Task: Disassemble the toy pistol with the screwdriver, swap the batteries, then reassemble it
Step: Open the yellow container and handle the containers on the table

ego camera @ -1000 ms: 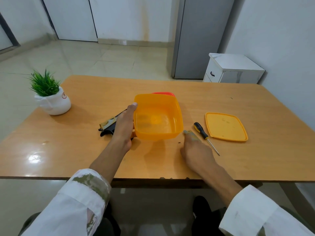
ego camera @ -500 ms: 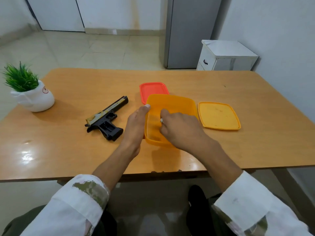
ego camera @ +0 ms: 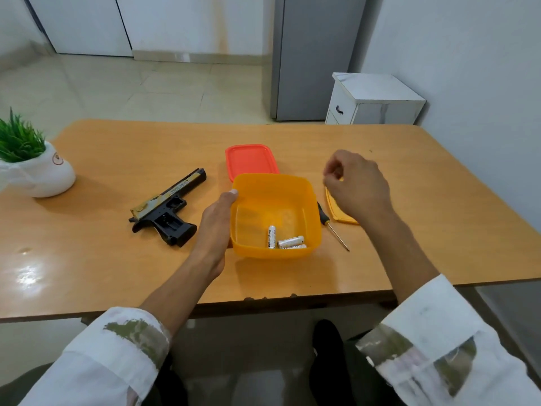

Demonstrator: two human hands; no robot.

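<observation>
The black and gold toy pistol (ego camera: 168,209) lies on its side on the wooden table (ego camera: 117,259), left of an open orange container (ego camera: 313,218). Three silver batteries (ego camera: 285,241) lie in the container's near end. My left hand (ego camera: 215,230) holds the container's left wall, thumb at the rim. My right hand (ego camera: 357,186) hovers above the table to the container's right, with fingers curled and thumb meeting fingertips; nothing shows in it. The screwdriver (ego camera: 336,234) lies just right of the container, its black handle partly hidden behind the container's wall.
A red lid (ego camera: 250,161) lies behind the container. A yellow lid (ego camera: 339,213) lies to its right, mostly hidden under my right hand. A potted plant (ego camera: 35,168) stands at the far left. Off the far right corner stand a white cabinet (ego camera: 374,101) and a grey fridge (ego camera: 310,54).
My right hand went from the table near the screwdriver into the container, then lifted out to the right. Batteries now show inside the container. My left hand stayed on its left wall.
</observation>
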